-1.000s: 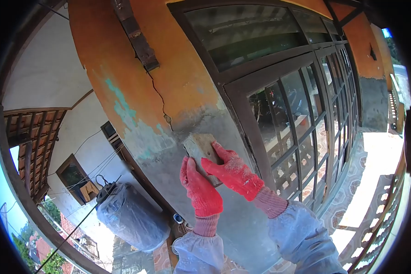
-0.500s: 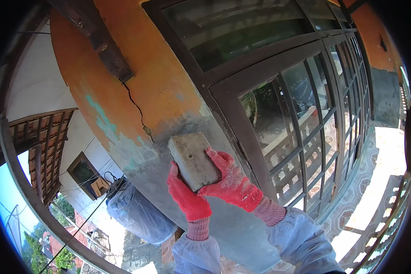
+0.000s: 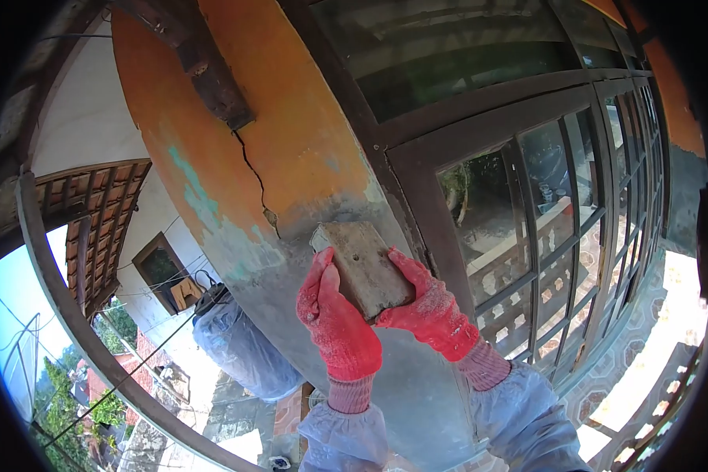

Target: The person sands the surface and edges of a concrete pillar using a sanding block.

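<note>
A grey-brown rectangular block [image 3: 363, 263], worn and with a small dark spot on its face, is held in front of the wall [image 3: 267, 141]. My left hand [image 3: 334, 318], in a dusty red glove, grips its left side, with the fingers up along the edge. On the lower right, my right hand [image 3: 433, 311] in a matching glove is closed round the block, its thumb near the bottom corner. Orange paint covers the upper wall, and bare grey plaster shows lower down. A crack [image 3: 252, 177] runs down from the dark beam [image 3: 224, 98]. The block's far side is hidden.
Dark-framed glass doors [image 3: 511, 220] stand to the right of the wall. At lower left is a plastic-wrapped barrel [image 3: 244, 342]. A thin cable [image 3: 122, 381] crosses the left side, and patterned floor tiles [image 3: 598, 385] lie at lower right.
The view has shifted, so the wall and doors sit farther right. My left hand's fingers now reach higher along the block's left edge. Both hands still hold the block.
</note>
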Tool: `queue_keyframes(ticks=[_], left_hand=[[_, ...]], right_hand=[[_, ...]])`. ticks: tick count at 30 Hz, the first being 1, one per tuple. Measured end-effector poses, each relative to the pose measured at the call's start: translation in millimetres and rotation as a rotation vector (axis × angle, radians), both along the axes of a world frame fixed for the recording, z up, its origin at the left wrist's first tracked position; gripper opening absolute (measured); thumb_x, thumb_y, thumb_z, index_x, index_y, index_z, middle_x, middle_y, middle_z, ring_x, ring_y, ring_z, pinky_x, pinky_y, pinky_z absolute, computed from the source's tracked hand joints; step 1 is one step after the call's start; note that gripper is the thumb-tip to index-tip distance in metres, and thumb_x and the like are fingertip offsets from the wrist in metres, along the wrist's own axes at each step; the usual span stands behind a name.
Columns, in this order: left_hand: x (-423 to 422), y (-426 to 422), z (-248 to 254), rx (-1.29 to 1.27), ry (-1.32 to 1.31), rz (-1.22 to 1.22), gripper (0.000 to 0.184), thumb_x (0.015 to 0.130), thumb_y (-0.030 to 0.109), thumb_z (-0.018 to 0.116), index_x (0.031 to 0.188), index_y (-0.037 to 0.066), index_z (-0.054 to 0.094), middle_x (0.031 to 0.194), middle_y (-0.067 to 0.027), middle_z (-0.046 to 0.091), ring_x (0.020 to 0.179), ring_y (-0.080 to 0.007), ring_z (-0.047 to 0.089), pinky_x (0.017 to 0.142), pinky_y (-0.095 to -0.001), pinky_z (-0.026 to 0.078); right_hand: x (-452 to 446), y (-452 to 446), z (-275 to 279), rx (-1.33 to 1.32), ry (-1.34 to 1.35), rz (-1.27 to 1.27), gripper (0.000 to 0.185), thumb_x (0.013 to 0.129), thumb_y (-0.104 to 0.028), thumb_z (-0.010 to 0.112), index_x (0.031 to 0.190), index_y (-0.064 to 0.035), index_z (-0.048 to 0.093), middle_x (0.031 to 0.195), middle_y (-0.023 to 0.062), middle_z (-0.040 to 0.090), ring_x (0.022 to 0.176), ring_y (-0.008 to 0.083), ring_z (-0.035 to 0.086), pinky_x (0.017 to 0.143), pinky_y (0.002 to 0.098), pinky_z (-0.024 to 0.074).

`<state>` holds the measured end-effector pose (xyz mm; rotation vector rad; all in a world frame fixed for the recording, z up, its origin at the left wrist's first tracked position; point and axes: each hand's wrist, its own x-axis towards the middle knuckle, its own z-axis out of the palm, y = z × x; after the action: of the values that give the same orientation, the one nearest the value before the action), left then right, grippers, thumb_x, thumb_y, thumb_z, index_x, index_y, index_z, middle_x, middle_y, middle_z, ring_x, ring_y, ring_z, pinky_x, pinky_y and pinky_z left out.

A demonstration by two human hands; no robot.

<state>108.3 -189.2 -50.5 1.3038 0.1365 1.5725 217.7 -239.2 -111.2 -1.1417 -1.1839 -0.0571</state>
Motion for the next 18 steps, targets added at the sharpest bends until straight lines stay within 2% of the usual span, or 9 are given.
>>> queue_keyframes(ticks=[2, 3, 5, 6, 8, 12, 14, 16, 18], left_hand=[[-1.8, -2.7, 1.6, -0.086, -0.009, -0.033, 0.033, 0.097, 0.019, 0.055, 0.123, 0.0, 0.063, 0.126, -0.0081, 0.061, 0.117, -0.0193, 0.057, 0.101, -0.0342, 0.045], [-2.6, -3.2, 1.7, -0.076, 0.003, -0.007, 0.035, 0.098, 0.021, 0.055, 0.125, 0.0, 0.062, 0.124, -0.0074, 0.062, 0.115, -0.0185, 0.058, 0.098, -0.0336, 0.047], [-2.7, -3.4, 2.8, -0.064, 0.011, 0.01, 0.036, 0.098, 0.022, 0.055, 0.127, 0.001, 0.061, 0.123, -0.0068, 0.062, 0.114, -0.0176, 0.058, 0.096, -0.0331, 0.049], [-4.0, -3.4, 2.1, -0.121, 0.005, -0.055, 0.037, 0.099, 0.023, 0.055, 0.129, 0.001, 0.06, 0.122, -0.0067, 0.062, 0.114, -0.0175, 0.058, 0.095, -0.0326, 0.05], [-5.9, -2.4, 3.3, -0.175, -0.005, -0.125, 0.039, 0.099, 0.023, 0.054, 0.131, 0.002, 0.058, 0.121, -0.0066, 0.063, 0.113, -0.0174, 0.058, 0.094, -0.032, 0.05], [-12.7, 2.4, 3.5, -0.153, 0.049, -0.194, 0.041, 0.099, 0.018, 0.052, 0.137, 0.002, 0.052, 0.127, -0.0074, 0.059, 0.114, -0.0179, 0.057, 0.095, -0.0321, 0.049], [-11.7, 1.4, 1.9, -0.128, 0.055, -0.195, 0.042, 0.099, 0.015, 0.052, 0.139, 0.003, 0.049, 0.131, -0.008, 0.056, 0.115, -0.0181, 0.056, 0.097, -0.0323, 0.048], [-5.9, -4.1, 0.1, 0.003, 0.06, -0.098, 0.049, 0.097, 0.008, 0.052, 0.145, 0.005, 0.041, 0.139, -0.0088, 0.048, 0.12, -0.0186, 0.052, 0.101, -0.0324, 0.044], [-1.9, -8.8, 0.2, 0.008, -0.015, -0.195, 0.053, 0.096, 0.005, 0.052, 0.147, 0.007, 0.038, 0.14, -0.0088, 0.046, 0.122, -0.0183, 0.05, 0.102, -0.0322, 0.042]], right_hand=[[0.4, 2.1, -0.1, 0.122, 0.386, 0.4, 0.11, 0.058, -0.038, 0.093, 0.149, -0.0047, 0.04, 0.139, 0.0193, 0.05, 0.127, 0.0272, 0.053, 0.101, 0.0369, 0.0472], [0.9, -1.8, 3.1, 0.117, 0.382, 0.397, 0.11, 0.058, -0.038, 0.093, 0.149, -0.0047, 0.04, 0.139, 0.0193, 0.05, 0.127, 0.0272, 0.053, 0.101, 0.0369, 0.0472], [1.9, -12.1, 14.2, -0.107, 0.264, 0.213, 0.112, 0.058, -0.039, 0.093, 0.15, -0.0048, 0.038, 0.141, 0.0193, 0.05, 0.127, 0.0252, 0.053, 0.101, 0.0353, 0.0475], [2.0, -11.1, 15.0, -0.109, 0.262, 0.209, 0.112, 0.058, -0.039, 0.093, 0.15, -0.0048, 0.038, 0.141, 0.0193, 0.05, 0.127, 0.0252, 0.053, 0.101, 0.0353, 0.0475], [1.7, -7.2, 17.2, -0.162, 0.048, -0.031, 0.112, 0.059, -0.04, 0.092, 0.15, -0.0047, 0.037, 0.14, 0.0181, 0.051, 0.124, 0.0251, 0.056, 0.1, 0.0339, 0.0482], [-7.9, -20.9, 34.2, -0.254, 0.154, 0.054, 0.111, 0.058, -0.04, 0.092, 0.149, -0.0047, 0.039, 0.141, 0.0182, 0.051, 0.124, 0.0275, 0.057, 0.1, 0.035, 0.0485], [-2.7, -10.2, 23.8, -0.138, 0.014, -0.045, 0.11, 0.058, -0.04, 0.091, 0.149, -0.0055, 0.039, 0.141, 0.0183, 0.049, 0.123, 0.0295, 0.057, 0.1, 0.0366, 0.0488], [-6.3, -16.1, 28.8, -0.172, 0.003, -0.05, 0.109, 0.059, -0.039, 0.091, 0.149, -0.006, 0.039, 0.141, 0.0188, 0.049, 0.124, 0.03, 0.056, 0.1, 0.037, 0.0485], [-5.3, -17.7, 27.4, -0.21, -0.006, -0.056, 0.108, 0.059, -0.038, 0.091, 0.149, -0.0064, 0.04, 0.141, 0.0193, 0.048, 0.125, 0.0304, 0.055, 0.101, 0.0374, 0.0481]])
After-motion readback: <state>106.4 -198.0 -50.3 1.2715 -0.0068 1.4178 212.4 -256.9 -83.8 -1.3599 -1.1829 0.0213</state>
